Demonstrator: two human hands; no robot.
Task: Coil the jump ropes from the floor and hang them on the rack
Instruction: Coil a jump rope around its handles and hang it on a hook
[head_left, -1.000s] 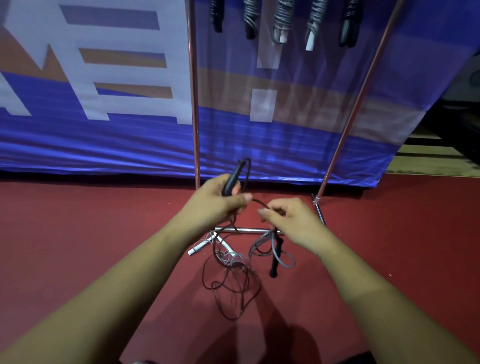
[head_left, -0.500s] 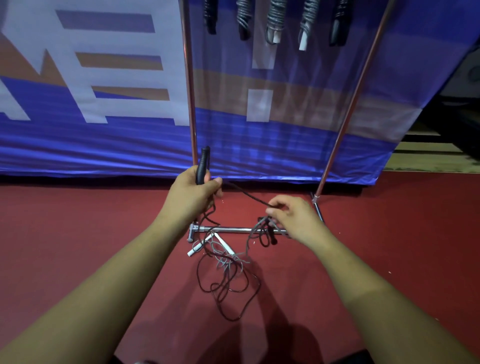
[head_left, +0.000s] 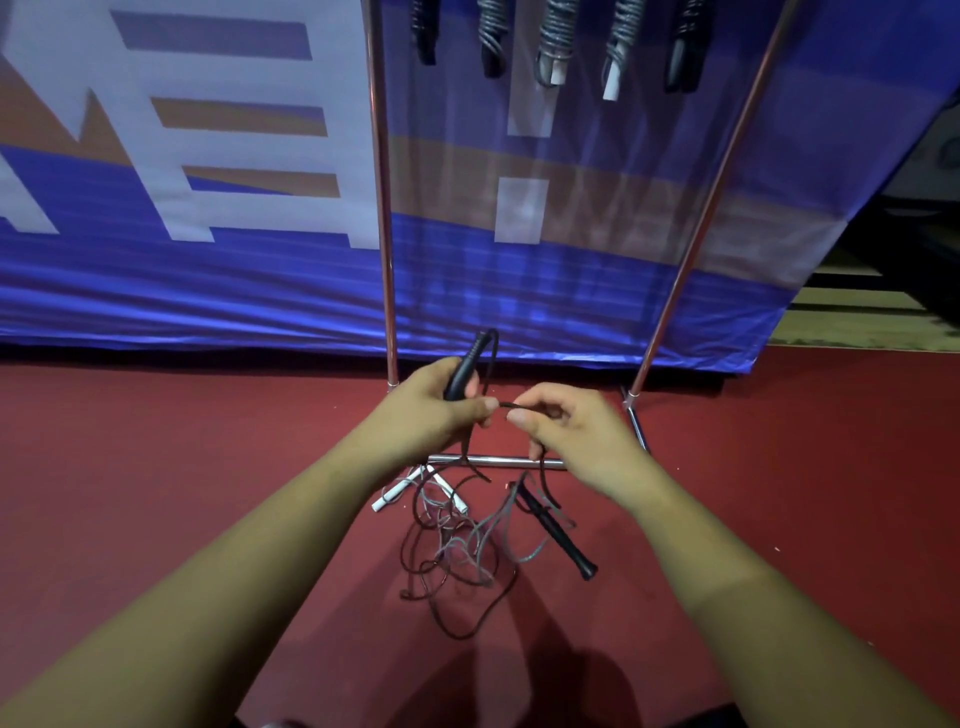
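My left hand (head_left: 434, 410) grips a black jump rope handle (head_left: 464, 371) that points up, and its thumb presses the dark cord. My right hand (head_left: 566, 431) pinches the same dark cord (head_left: 511, 406) just to the right, thumb to thumb with the left. The cord drops from both hands into a loose tangle (head_left: 457, 561) on the red floor. Its other black handle (head_left: 558, 535) lies on the floor to the right. A grey rope with white handles (head_left: 395, 493) is mixed into the tangle. Several coiled ropes (head_left: 556, 47) hang from the rack at the top.
The metal rack has two upright poles (head_left: 383, 208) and a low crossbar (head_left: 498, 460) just behind my hands. A blue printed banner (head_left: 208, 234) hangs behind it. Red floor (head_left: 156, 467) spreads to both sides. Dark steps show at far right (head_left: 883, 312).
My hands spread apart half a second ago, stretching the cord, and have now come back together. The floor handle has slid out to the right of the tangle.
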